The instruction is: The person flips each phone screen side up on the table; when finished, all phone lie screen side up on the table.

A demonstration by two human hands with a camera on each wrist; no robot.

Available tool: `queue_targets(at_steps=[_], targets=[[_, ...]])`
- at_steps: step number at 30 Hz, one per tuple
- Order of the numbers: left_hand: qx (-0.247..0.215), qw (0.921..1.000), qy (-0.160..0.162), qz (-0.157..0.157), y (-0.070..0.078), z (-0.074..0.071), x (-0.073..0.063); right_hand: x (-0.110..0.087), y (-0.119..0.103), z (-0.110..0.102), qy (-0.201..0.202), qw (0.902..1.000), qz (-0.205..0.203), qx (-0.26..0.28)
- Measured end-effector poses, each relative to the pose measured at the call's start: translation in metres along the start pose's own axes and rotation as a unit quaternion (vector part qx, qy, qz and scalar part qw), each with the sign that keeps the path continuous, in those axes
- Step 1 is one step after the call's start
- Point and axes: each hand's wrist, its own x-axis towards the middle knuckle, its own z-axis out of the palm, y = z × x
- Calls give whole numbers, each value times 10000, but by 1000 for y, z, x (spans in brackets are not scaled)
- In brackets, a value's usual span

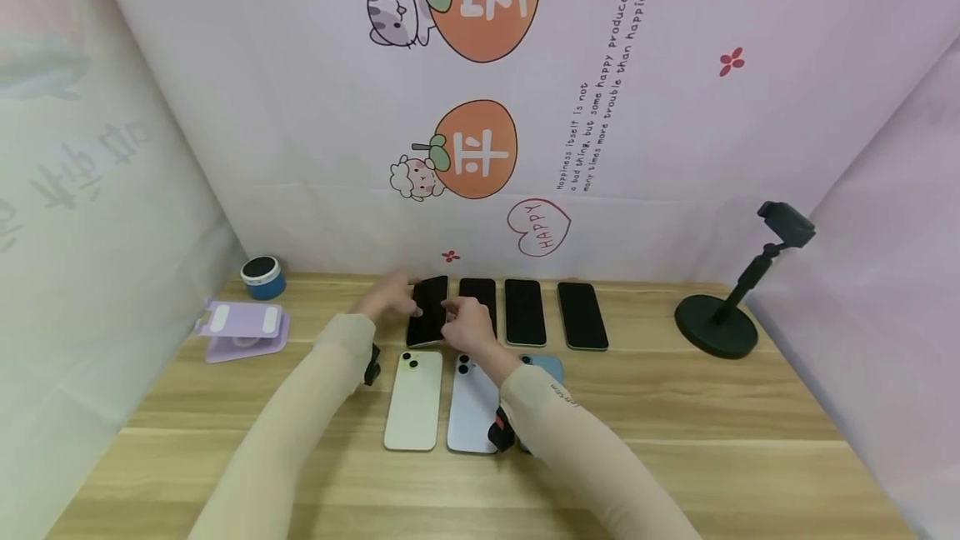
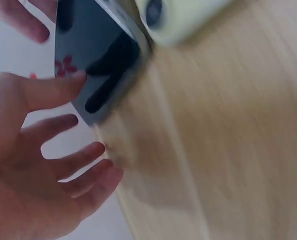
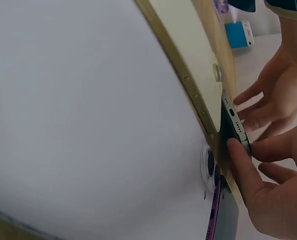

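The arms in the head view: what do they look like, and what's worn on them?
The left sleeve and right sleeve are long and pale cream. Small dark lettering, too small to read surely, marks the right one near its cuff. A small black device sits at the left wrist, a second black device at the right. Left hand and right hand are gloveless.

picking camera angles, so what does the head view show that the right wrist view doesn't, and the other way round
Only the head view shows the black stand and orange wall prints. Only the right wrist view shows the port in the edge of the pinched dark phone. Both show the left hand, right hand, that phone and the pale yellow phone.
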Motion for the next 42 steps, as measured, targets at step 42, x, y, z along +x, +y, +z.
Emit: queue_targets(at_steps=[42], targets=[[163,9983,-473,-308,-24,-1,-12,2,-22,18,-733,9424,-966,-3117]])
